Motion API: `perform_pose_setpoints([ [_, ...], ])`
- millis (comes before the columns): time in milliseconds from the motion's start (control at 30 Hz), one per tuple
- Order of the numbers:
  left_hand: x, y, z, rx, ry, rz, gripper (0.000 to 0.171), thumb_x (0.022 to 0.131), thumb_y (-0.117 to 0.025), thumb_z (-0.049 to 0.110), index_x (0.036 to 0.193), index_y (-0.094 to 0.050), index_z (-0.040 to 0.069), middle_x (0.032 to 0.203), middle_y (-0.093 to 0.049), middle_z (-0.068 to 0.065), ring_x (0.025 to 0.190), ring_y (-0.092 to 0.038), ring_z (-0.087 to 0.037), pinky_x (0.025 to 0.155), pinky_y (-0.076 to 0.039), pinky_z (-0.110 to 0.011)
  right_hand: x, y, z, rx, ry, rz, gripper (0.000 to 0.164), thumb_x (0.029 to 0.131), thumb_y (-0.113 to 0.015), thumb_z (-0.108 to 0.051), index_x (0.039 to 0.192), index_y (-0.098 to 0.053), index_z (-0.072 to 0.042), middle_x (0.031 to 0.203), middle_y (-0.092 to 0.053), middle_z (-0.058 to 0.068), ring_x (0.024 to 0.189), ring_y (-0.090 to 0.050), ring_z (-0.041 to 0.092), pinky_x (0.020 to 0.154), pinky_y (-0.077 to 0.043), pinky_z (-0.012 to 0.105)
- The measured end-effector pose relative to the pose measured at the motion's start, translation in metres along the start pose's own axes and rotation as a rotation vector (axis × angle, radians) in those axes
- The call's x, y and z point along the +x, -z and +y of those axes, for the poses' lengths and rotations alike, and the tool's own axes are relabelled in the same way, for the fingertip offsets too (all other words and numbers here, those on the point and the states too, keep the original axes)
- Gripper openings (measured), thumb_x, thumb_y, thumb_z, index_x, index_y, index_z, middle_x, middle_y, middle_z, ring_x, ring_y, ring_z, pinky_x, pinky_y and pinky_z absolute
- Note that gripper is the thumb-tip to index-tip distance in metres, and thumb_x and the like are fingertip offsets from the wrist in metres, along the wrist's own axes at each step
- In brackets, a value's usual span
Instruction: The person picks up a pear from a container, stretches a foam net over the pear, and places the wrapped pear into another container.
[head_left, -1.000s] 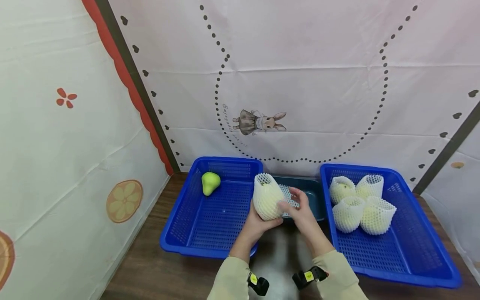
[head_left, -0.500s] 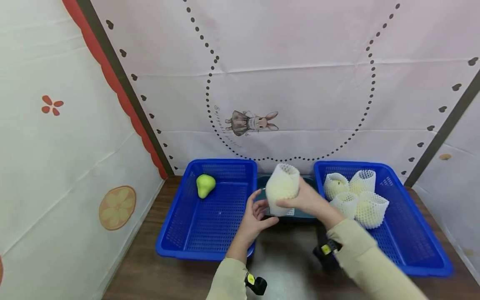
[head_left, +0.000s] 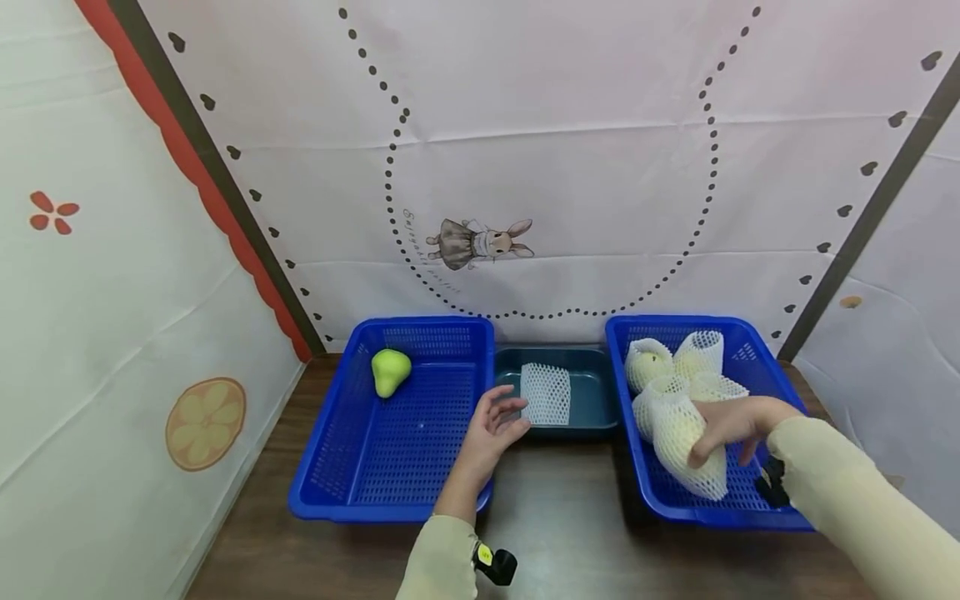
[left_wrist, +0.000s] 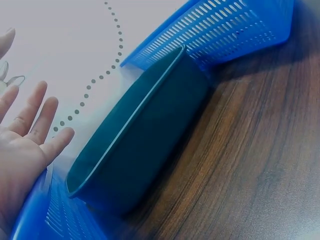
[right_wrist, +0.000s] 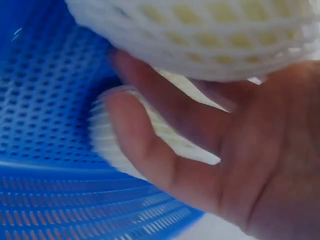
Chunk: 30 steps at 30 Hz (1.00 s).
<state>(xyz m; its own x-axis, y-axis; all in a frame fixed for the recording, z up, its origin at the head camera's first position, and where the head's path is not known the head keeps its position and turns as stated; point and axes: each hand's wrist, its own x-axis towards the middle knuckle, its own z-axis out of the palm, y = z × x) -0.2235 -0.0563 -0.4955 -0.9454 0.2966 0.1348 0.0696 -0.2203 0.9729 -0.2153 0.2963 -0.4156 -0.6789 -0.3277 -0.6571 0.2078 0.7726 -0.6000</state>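
Observation:
My right hand [head_left: 738, 421] grips a pale yellow fruit in a white foam net [head_left: 686, 446], tilted, over the front of the right blue basket [head_left: 780, 392]. In the right wrist view, curled fingers [right_wrist: 135, 125] reach under that netted fruit [right_wrist: 215, 35]; another netted fruit shows below. Several more netted fruits [head_left: 648, 362] sit at the basket's back left. My left hand [head_left: 487, 433] hovers with nothing in it, fingers loosely spread, between the left blue basket [head_left: 390, 500] and the dark teal tray [head_left: 592, 417]. A white foam net sleeve [head_left: 546, 394] lies in the tray.
A bare green pear [head_left: 390, 372] lies at the back left of the left basket. Both baskets and the tray stand on a brown wooden table [head_left: 555, 517], against a printed cloth backdrop [head_left: 562, 183]. The tray sits between the baskets.
The netted fruit was between both hands, then the right hand alone carried it rightward and down into the right basket. The left hand let go and stayed near the tray. The view shifted right.

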Motion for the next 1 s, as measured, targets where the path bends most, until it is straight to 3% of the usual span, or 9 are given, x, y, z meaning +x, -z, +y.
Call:
perform_pose_setpoints([
  [100, 0.003, 0.002, -0.004, -0.017, -0.003, 0.001, 0.054, 0.087, -0.062, 0.004, 0.133, -0.034, 0.002, 0.125, -0.048, -0.027, 0.122, -0.042, -0.033, 0.095, -0.041, -0.034, 0.009, -0.005, 0.004, 0.004, -0.129, -0.019, 0.102, 0.070, -0.076, -0.022, 0.145, -0.009, -0.003, 0.115, -0.044, 0.025, 0.089, -0.057, 0.036, 0.062, -0.052, 0.050],
  [200, 0.006, 0.000, -0.006, -0.017, -0.010, 0.001, 0.049, 0.089, -0.058, 0.003, 0.132, -0.035, -0.001, 0.123, -0.050, -0.025, 0.120, -0.044, -0.032, 0.094, -0.041, -0.032, 0.018, -0.009, 0.006, 0.018, -0.179, -0.015, 0.110, 0.066, -0.080, -0.020, 0.146, -0.007, -0.002, 0.115, -0.042, 0.029, 0.080, -0.059, 0.034, 0.061, -0.053, 0.049],
  [367, 0.010, -0.001, -0.005, 0.002, 0.009, 0.010, 0.048, 0.091, -0.057, 0.004, 0.133, -0.035, -0.001, 0.122, -0.052, -0.023, 0.118, -0.046, -0.030, 0.096, -0.040, -0.035, 0.028, -0.010, 0.011, 0.000, -0.144, -0.023, 0.117, 0.059, -0.082, -0.007, 0.146, -0.005, 0.000, 0.130, -0.025, 0.036, 0.096, -0.053, 0.037, 0.066, -0.053, 0.047],
  [467, 0.013, -0.001, -0.004, 0.004, 0.013, 0.008, 0.047, 0.091, -0.057, 0.005, 0.133, -0.035, 0.000, 0.123, -0.052, -0.023, 0.118, -0.046, -0.029, 0.096, -0.040, -0.036, 0.031, -0.004, 0.016, 0.064, -0.104, -0.070, 0.114, 0.060, -0.079, 0.002, 0.146, -0.004, 0.000, 0.134, -0.021, 0.033, 0.108, -0.045, 0.038, 0.078, -0.050, 0.046],
  [567, 0.016, 0.000, -0.003, 0.013, 0.017, 0.010, 0.047, 0.090, -0.059, 0.006, 0.132, -0.038, 0.001, 0.121, -0.054, -0.020, 0.117, -0.047, -0.027, 0.096, -0.040, -0.034, 0.030, 0.003, 0.020, 0.140, -0.094, -0.110, 0.103, 0.062, -0.077, 0.007, 0.144, -0.016, -0.004, 0.134, -0.021, 0.028, 0.112, -0.042, 0.037, 0.087, -0.046, 0.047],
  [700, 0.021, 0.001, -0.003, 0.029, 0.006, 0.020, 0.045, 0.089, -0.061, 0.007, 0.129, -0.041, 0.002, 0.118, -0.056, -0.018, 0.114, -0.050, -0.027, 0.094, -0.041, -0.033, 0.029, 0.011, 0.019, 0.144, -0.089, -0.106, 0.089, 0.064, -0.076, 0.008, 0.138, -0.029, -0.006, 0.135, -0.019, 0.030, 0.112, -0.043, 0.038, 0.085, -0.047, 0.047],
  [767, 0.023, 0.001, -0.003, 0.034, -0.007, 0.018, 0.045, 0.089, -0.062, 0.009, 0.128, -0.041, 0.002, 0.118, -0.057, -0.018, 0.113, -0.050, -0.028, 0.094, -0.041, -0.033, 0.030, 0.013, 0.017, 0.120, -0.102, -0.082, 0.090, 0.064, -0.075, 0.010, 0.140, -0.027, -0.001, 0.136, -0.019, 0.034, 0.112, -0.043, 0.040, 0.081, -0.049, 0.048],
  [867, 0.026, 0.001, -0.003, 0.035, -0.020, 0.009, 0.046, 0.088, -0.063, 0.010, 0.127, -0.042, 0.001, 0.117, -0.056, -0.019, 0.113, -0.050, -0.029, 0.094, -0.041, -0.033, 0.032, 0.016, 0.016, 0.048, -0.158, -0.041, 0.085, 0.064, -0.072, 0.015, 0.137, -0.030, 0.006, 0.126, -0.035, 0.035, 0.106, -0.049, 0.041, 0.073, -0.051, 0.050],
  [1000, 0.029, 0.001, -0.001, 0.036, -0.003, 0.008, 0.045, 0.088, -0.062, 0.008, 0.128, -0.041, -0.001, 0.118, -0.056, -0.020, 0.112, -0.051, -0.026, 0.094, -0.041, -0.032, 0.035, 0.016, 0.018, -0.078, -0.202, -0.026, 0.059, 0.065, -0.070, 0.014, 0.119, -0.048, 0.005, 0.098, -0.058, 0.020, 0.088, -0.058, 0.033, 0.064, -0.053, 0.047],
])
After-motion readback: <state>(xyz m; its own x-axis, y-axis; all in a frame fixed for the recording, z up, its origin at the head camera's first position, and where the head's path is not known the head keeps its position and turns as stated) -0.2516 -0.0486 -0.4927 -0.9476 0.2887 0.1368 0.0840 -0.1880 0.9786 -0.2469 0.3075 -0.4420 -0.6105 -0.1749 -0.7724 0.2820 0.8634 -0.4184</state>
